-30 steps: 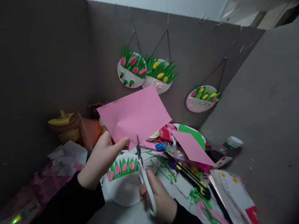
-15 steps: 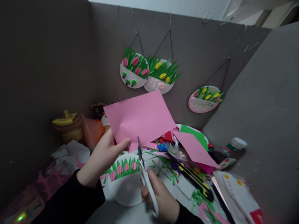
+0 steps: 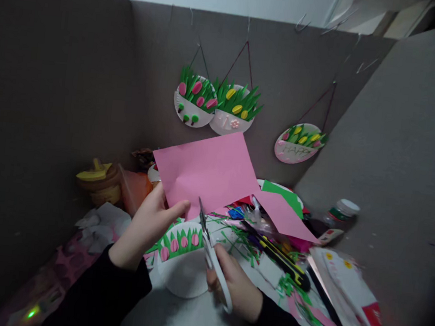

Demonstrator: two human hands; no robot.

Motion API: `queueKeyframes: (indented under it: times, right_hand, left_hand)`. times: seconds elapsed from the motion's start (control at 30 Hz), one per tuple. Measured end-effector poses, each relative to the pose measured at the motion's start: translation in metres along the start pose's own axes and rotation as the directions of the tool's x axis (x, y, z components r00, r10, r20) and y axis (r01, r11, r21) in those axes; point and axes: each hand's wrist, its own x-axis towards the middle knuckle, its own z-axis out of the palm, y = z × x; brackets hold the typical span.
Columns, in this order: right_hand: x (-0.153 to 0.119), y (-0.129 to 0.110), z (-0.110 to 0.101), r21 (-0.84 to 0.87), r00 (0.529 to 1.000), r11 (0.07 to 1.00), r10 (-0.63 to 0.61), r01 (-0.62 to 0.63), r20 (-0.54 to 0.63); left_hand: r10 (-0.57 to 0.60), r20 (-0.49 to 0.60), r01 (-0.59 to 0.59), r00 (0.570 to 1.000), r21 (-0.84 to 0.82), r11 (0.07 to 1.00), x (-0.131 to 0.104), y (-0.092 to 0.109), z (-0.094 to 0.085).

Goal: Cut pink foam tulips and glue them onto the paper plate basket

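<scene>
Pinching the pink sheet near its lower corner, our left hand has its thumb laid on the front, while its other fingers are mostly hidden behind the paper. Our right hand grips the scissors, its fingers wrapped around the handles and partly covered by them. The blades point up at the sheet's lower edge; we cannot tell whether they bite into it. Below, the handles hide the right rim of a paper plate, and our black sleeves run out of view at the bottom. Against a second ago, the sheet has turned a little clockwise, its right corner dipping to a second pink piece, while the scissors stand in nearly the same spot. The sheet is smooth and flat but for a soft dent near the thumb; the handles are glossy white, the blades dark. The plate is round and white, banded with pointed green paper blades and ridged pink tulips. Further out on the pale tabletop lie thin green scraps and a black-and-yellow cutter, near a blurred, white-lidded jar. Three decorated plates hang by cords on the grey panel behind.
</scene>
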Motion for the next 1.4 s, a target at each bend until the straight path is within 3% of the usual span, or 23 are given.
queueKeyframes:
  times: [0.43, 0.83, 1.4]
  right_hand:
    - [0.001, -0.006, -0.001, 0.037, 0.999, 0.998, 0.048, -0.049, 0.025]
    - [0.000, -0.007, 0.001, 0.042, 0.997, 0.996, 0.081, -0.081, 0.004]
    - [-0.001, -0.008, 0.000, 0.053, 0.998, 0.997, 0.054, -0.056, 0.037]
  left_hand:
    - [-0.008, 0.022, 0.009, 1.000, -0.035, 0.999, 0.001, -0.008, -0.007]
    - [0.011, 0.066, -0.017, 0.998, 0.100, 0.995, 0.000, -0.006, -0.012]
    - [0.040, 0.079, -0.042, 0.996, 0.031, 0.999, 0.000, -0.003, -0.015]
